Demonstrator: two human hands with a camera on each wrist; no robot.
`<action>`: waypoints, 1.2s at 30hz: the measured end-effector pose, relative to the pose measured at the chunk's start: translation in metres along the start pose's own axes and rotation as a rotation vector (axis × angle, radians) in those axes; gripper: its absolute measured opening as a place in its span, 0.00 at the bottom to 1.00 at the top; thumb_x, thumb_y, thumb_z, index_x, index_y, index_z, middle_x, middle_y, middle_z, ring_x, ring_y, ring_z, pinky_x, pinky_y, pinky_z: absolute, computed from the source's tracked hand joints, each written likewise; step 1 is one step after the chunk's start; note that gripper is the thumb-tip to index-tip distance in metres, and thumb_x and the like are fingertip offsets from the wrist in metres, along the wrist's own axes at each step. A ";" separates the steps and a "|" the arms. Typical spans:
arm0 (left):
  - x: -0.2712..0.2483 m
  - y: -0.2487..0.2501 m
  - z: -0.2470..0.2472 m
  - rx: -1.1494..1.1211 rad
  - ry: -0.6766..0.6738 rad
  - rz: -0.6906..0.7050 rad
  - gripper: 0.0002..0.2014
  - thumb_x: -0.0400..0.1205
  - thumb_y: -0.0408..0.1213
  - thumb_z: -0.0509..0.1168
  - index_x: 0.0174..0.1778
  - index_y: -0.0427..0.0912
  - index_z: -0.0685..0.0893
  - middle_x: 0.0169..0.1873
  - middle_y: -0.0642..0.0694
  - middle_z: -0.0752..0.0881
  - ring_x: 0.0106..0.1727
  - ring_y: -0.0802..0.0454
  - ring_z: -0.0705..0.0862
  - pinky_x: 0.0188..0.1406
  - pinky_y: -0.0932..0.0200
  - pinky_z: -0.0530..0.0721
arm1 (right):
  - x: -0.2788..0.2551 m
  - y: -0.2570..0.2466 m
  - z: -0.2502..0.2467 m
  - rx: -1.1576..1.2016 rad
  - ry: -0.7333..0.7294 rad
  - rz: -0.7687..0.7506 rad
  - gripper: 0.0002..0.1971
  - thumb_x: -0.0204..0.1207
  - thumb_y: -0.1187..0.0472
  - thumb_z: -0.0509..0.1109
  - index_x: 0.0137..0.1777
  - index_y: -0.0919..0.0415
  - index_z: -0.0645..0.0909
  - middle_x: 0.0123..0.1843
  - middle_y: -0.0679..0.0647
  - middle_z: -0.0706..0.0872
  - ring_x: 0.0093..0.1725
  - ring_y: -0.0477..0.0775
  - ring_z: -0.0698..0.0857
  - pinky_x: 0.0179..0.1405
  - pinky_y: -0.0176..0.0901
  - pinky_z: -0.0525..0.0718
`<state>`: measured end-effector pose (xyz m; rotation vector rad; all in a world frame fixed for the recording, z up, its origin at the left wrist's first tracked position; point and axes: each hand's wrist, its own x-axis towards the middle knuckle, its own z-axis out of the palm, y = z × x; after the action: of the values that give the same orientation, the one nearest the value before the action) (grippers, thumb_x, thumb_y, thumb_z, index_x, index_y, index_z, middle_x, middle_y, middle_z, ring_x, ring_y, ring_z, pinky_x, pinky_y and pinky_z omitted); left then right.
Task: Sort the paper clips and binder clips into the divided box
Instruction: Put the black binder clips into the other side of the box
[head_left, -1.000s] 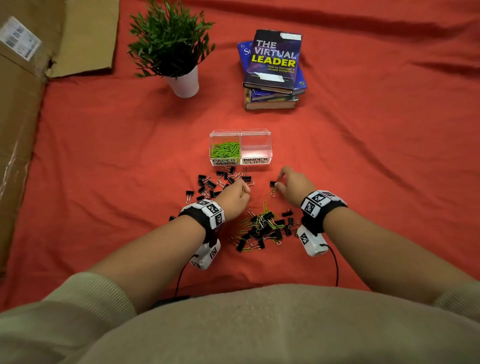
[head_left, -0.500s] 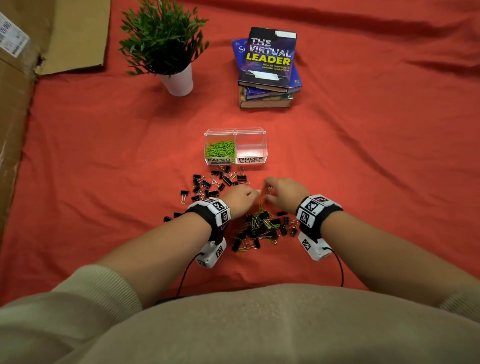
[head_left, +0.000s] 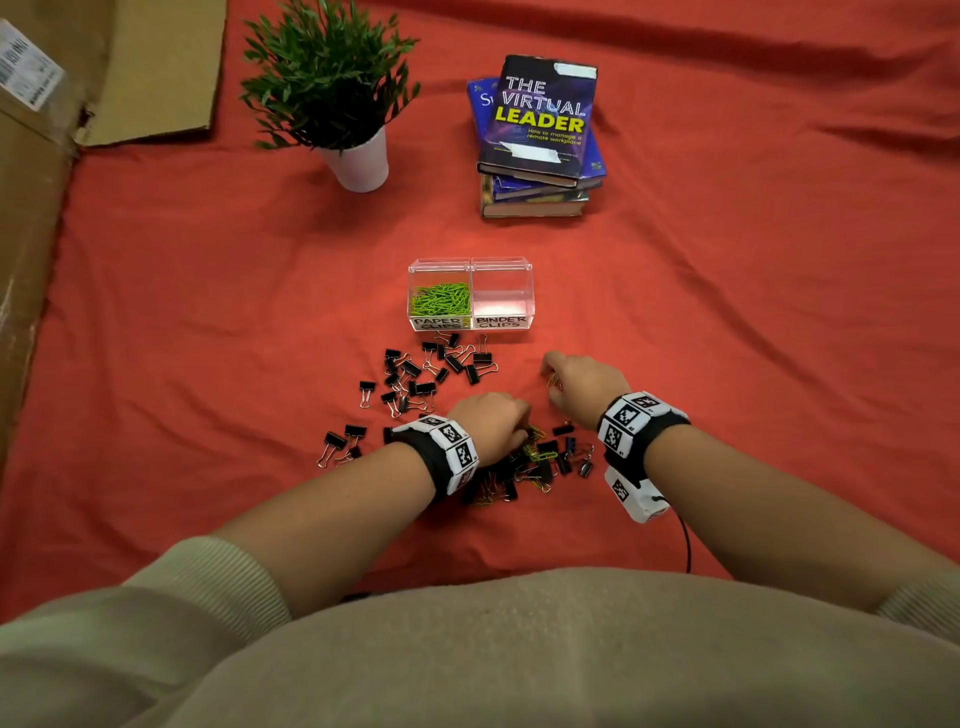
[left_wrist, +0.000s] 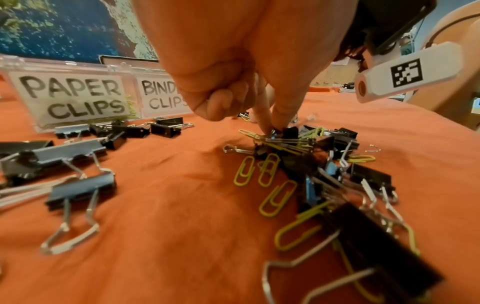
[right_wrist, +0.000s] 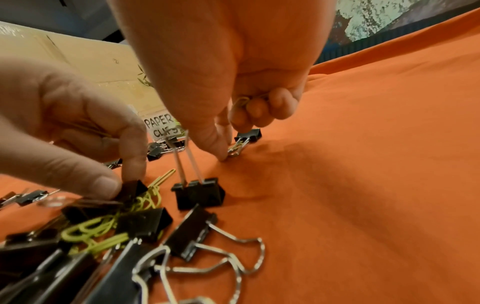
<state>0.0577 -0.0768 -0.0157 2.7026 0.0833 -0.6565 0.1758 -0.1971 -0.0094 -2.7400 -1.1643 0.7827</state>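
My left hand (head_left: 493, 423) is pinching a small black metal binder clip (left_wrist: 289, 131) between thumb and forefinger at the top of the tangled pile of black binder clips and green wire paper clips (head_left: 524, 465) lying directly beneath it. My right hand (head_left: 582, 382) is reaching just beyond that pile, curled fingers gripping green paper clips (right_wrist: 240, 101), fingertips touching another binder clip (right_wrist: 248, 135) on the orange-red cloth (head_left: 727, 338). Further out, the clear plastic divided box (head_left: 470, 265) is sitting, green paper clips filling its left compartment, with scattered binder clips (head_left: 426, 371) just before it.
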 end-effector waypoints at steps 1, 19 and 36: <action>0.000 -0.001 0.000 -0.002 0.000 -0.002 0.11 0.81 0.43 0.61 0.55 0.42 0.79 0.53 0.40 0.84 0.55 0.39 0.83 0.49 0.47 0.82 | 0.000 0.000 0.000 -0.019 0.000 -0.004 0.11 0.78 0.59 0.59 0.59 0.57 0.74 0.54 0.58 0.86 0.52 0.63 0.85 0.43 0.51 0.82; -0.008 -0.005 -0.009 -0.073 0.140 -0.074 0.12 0.80 0.46 0.62 0.54 0.45 0.81 0.52 0.46 0.86 0.54 0.45 0.84 0.49 0.51 0.83 | -0.007 -0.011 -0.010 0.274 -0.114 0.024 0.07 0.82 0.65 0.57 0.49 0.66 0.76 0.42 0.60 0.76 0.42 0.58 0.77 0.43 0.48 0.75; -0.002 0.000 -0.001 0.103 0.058 0.135 0.11 0.83 0.41 0.60 0.58 0.41 0.79 0.56 0.40 0.82 0.60 0.40 0.80 0.54 0.46 0.81 | -0.014 0.010 -0.017 1.198 -0.346 0.292 0.10 0.80 0.67 0.62 0.38 0.66 0.80 0.31 0.57 0.78 0.27 0.51 0.78 0.22 0.37 0.76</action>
<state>0.0568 -0.0760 -0.0140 2.7964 -0.1213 -0.5560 0.1820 -0.2116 0.0092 -1.7647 -0.1132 1.4065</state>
